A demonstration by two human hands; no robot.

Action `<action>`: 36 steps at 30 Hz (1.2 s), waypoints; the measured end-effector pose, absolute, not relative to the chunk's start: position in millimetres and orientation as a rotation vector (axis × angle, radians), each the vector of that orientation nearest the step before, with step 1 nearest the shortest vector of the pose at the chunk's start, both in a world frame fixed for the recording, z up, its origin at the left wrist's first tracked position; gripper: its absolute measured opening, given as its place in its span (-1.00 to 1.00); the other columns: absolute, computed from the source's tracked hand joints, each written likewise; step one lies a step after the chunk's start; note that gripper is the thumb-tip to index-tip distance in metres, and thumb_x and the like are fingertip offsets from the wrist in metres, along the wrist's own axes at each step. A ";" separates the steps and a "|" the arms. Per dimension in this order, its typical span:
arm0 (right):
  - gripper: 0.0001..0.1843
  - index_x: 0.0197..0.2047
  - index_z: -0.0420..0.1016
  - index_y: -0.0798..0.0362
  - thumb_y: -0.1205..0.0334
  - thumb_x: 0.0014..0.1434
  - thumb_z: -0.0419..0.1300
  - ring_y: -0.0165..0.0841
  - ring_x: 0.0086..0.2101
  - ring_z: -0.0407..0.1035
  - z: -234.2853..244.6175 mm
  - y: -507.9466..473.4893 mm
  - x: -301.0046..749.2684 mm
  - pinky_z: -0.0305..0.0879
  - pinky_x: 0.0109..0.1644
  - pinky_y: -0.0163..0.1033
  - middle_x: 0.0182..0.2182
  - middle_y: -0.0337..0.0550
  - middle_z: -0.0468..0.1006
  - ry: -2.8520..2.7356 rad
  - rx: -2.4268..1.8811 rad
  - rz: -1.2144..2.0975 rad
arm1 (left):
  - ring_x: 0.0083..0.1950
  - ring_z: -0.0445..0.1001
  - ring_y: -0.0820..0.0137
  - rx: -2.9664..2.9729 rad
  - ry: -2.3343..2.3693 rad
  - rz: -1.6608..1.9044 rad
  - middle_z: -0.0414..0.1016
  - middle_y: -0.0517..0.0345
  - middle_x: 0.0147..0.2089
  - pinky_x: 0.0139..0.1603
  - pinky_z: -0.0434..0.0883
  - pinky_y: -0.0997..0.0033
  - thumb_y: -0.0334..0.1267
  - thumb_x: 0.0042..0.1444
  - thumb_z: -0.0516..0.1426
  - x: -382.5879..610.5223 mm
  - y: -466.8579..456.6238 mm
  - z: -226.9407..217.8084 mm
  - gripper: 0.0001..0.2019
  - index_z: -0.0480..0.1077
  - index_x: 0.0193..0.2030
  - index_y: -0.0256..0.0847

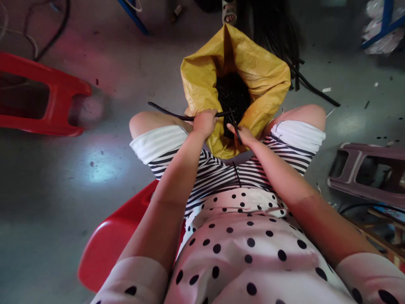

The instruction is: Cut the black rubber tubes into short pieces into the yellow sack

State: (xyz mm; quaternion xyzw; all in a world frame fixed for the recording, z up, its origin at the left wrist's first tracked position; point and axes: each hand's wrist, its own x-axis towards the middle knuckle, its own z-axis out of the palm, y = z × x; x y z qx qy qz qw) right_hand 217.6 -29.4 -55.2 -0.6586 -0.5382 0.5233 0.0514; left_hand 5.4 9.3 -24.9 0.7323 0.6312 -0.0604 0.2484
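My left hand (205,123) is closed around a black rubber-like strip (167,112), whose long end sticks out to the left and whose short end reaches over the opening of a yellow woven sack (202,80). In my right hand (245,136) is a pair of dark scissors (236,126), with the blades pointing up at the strip's short end. Whether the blades touch the strip I cannot tell. The sack stands between my knees with its rim folded outward. Inside it lie many small black pieces (234,93).
A bundle of long black strips (275,33) lies beyond the sack, some reaching right across the floor. A red plastic stool (63,84) is at the left, a greyish stool (348,169) at the right. Another person's foot (229,14) shows behind the sack. I sit on a red seat (114,236).
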 end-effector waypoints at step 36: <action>-0.10 -0.10 0.68 0.07 -0.68 0.41 0.09 0.09 0.05 0.65 -51.3 -31.9 218.3 0.51 0.24 0.04 -0.11 0.16 0.75 -1.663 -1.985 1.556 | 0.37 0.54 -0.09 1.881 1.851 -0.204 0.63 -0.25 0.34 0.30 0.45 0.04 -0.26 0.50 0.05 -0.7 13.9 -24.4 -0.59 0.55 0.36 -0.18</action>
